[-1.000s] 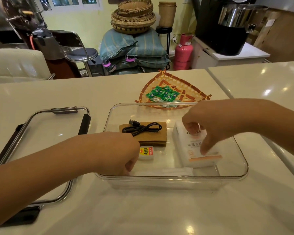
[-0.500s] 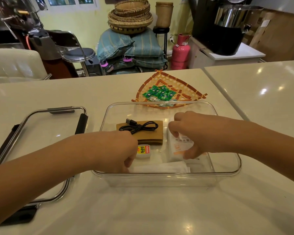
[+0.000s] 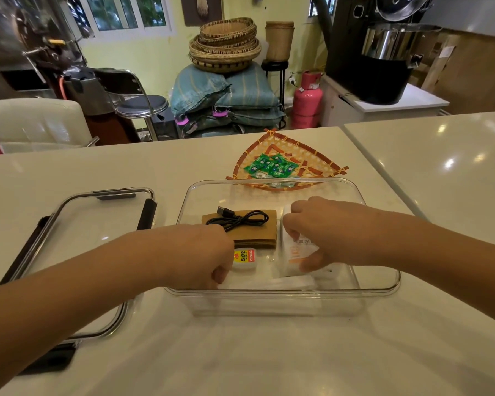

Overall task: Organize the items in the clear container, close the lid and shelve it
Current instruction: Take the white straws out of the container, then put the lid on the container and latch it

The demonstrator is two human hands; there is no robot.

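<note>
A single head-worn wide-angle view looks forward and down from close above both hands, left hand [image 3: 203,257] and right hand [image 3: 323,230], over the clear rectangular plastic container [image 3: 377,290] on the glossy white counter [image 3: 269,361]; room clutter fills the far background beyond them

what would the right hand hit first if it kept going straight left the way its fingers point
Probably the brown card stack with the black cable on it, just beyond the right hand, whose fingertips rest on the white packet. Depth is unclear.

Container's right end [image 3: 363,270] lies bare; white pack [image 3: 290,252] borders it
</note>
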